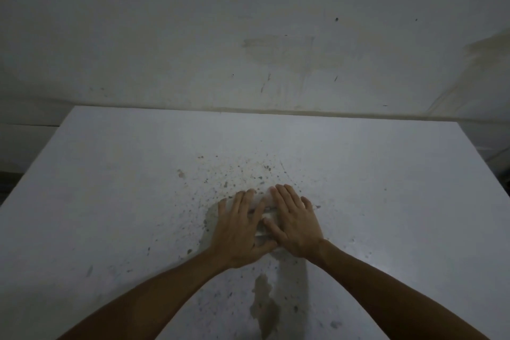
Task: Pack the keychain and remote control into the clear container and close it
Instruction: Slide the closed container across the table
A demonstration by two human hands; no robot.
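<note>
The clear container (264,222) sits on the white table (110,188), near its middle. Both my hands lie flat on top of its lid. My left hand (238,232) covers the left half with fingers spread. My right hand (294,222) covers the right half, fingers pointing away from me. Only a narrow strip of the clear plastic shows between the hands. The keychain and the remote control are hidden; I cannot tell whether they are inside.
The table top is stained and speckled with dark spots around the container, with a chipped patch (265,303) nearer to me. A marked white wall (248,36) stands behind the far table edge.
</note>
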